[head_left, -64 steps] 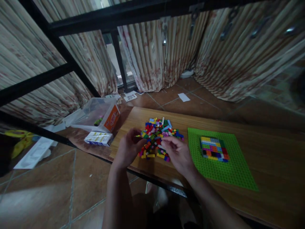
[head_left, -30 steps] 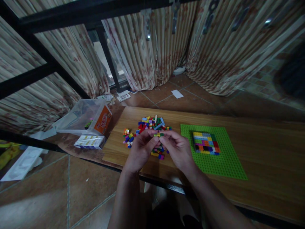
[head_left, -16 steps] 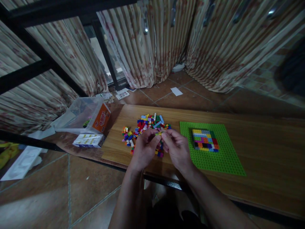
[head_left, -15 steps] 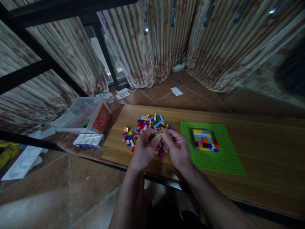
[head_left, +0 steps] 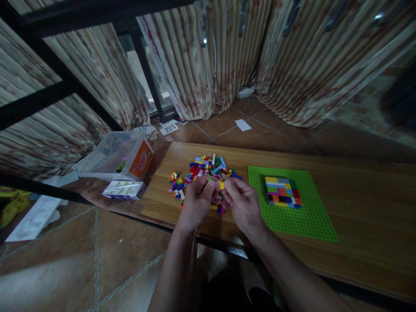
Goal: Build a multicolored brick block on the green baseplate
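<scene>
Over the brick pile, my left hand [head_left: 197,198] is closed, its thumb and fingers pinching a small light green brick [head_left: 210,179]. Close beside it, my right hand [head_left: 243,200] pinches a yellow brick [head_left: 221,184] between thumb and fingers. The two held bricks are almost side by side; whether they touch I cannot tell. Beneath and behind my hands lies a loose pile of many-coloured toy bricks [head_left: 199,164], partly hidden by them. To the right, a green baseplate [head_left: 312,216] bears a squarish block of joined coloured bricks [head_left: 282,192].
The wooden tabletop [head_left: 364,208] runs off to the right. Left of it stand a clear plastic bin [head_left: 110,151] with an orange label and a small white box [head_left: 123,190]. Striped curtains [head_left: 195,65] hang behind, with papers on the tiled floor.
The bricks at my fingertips have turned or come a little apart, and the yellow one now shows plainly. My hands stay over the pile; the view has shifted slightly.
</scene>
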The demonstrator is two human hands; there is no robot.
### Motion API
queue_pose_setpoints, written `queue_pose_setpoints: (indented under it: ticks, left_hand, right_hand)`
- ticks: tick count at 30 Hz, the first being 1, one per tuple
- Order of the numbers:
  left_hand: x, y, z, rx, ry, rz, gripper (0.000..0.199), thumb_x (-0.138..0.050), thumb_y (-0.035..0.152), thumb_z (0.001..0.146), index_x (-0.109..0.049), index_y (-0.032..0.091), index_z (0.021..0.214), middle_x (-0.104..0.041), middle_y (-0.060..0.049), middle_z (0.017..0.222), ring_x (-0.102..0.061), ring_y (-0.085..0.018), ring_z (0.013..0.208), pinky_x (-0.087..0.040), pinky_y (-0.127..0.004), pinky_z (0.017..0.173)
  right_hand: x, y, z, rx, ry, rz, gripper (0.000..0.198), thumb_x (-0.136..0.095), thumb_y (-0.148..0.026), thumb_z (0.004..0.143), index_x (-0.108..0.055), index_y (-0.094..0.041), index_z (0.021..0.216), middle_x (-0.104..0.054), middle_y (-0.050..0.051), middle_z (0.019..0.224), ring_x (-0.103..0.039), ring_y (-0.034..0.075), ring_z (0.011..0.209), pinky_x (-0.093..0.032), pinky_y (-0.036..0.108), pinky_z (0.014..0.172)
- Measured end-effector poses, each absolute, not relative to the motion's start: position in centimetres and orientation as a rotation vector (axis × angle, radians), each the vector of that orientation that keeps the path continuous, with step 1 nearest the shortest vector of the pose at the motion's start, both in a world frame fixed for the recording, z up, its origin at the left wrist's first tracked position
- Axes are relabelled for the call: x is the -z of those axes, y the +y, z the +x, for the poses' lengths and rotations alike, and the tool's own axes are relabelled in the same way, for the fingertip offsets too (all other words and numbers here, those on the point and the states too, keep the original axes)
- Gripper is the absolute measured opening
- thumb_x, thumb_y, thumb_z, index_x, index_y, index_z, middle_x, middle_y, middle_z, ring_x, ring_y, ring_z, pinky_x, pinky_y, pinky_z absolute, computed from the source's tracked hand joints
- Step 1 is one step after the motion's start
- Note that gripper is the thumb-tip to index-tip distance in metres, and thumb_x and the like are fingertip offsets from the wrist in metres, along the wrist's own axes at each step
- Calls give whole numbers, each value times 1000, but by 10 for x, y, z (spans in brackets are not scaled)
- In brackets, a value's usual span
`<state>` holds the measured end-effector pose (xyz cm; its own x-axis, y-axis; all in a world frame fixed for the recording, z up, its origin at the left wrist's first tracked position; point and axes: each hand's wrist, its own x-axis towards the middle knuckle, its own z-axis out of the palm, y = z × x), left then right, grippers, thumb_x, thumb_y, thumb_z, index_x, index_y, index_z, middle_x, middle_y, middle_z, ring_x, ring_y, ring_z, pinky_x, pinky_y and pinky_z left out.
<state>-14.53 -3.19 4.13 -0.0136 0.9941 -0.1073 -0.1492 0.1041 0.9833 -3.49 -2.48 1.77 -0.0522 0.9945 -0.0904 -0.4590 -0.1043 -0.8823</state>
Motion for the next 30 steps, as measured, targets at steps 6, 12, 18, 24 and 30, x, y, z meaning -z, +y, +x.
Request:
queue_pose_setpoints:
  ticks: [6, 12, 18, 24, 30]
  left_hand:
    - [-39, -29, -141, -1211, 1172, 935, 20, -60, 37, 81, -58, 18, 79, -58, 1, 63, -57, -12, 56, -48, -24, 54]
    - [-37, -24, -142, -1241, 1146, 678, 15, -58, 28, 74, -60, 16, 83, -64, -2, 69, -64, -15, 67, -50, -26, 60]
    - [-44, -21, -147, -1288, 1108, 522, 20, -62, 32, 71, -60, 14, 80, -64, -4, 71, -62, -13, 64, -48, -22, 57]
    - [-39, -22, -142, -1351, 1188, 503, 19, -70, 27, 63, -59, 13, 69, -58, 1, 61, -50, -7, 53, -36, -17, 47]
    - [-40, -24, -139, -1249, 1225, 569, 26, -67, 38, 71, -59, 14, 69, -56, 1, 62, -45, -6, 49, -26, -17, 41]
  right_hand:
    - [-17, -22, -38, -1568, -690, -878, 31, -76, -47, 70, -61, -21, 71, -48, -7, 54, -41, 8, 46, -39, 21, 43]
    - [-14, -19, -32, -1716, -606, -808, 24, -77, -41, 71, -66, -22, 80, -53, -6, 59, -43, 8, 49, -40, 21, 48]
    - [-14, -19, -31, -1693, -625, -833, 23, -79, -37, 69, -69, -21, 83, -59, -5, 66, -47, 8, 54, -43, 22, 52]
    - [-17, -19, -29, -1489, -866, -964, 27, -78, -38, 69, -73, -24, 91, -65, -2, 73, -57, 12, 64, -50, 26, 59]
    - [-14, -17, -23, -1242, -1155, -1007, 20, -70, -33, 78, -74, -25, 96, -65, -2, 72, -59, 14, 67, -51, 27, 63]
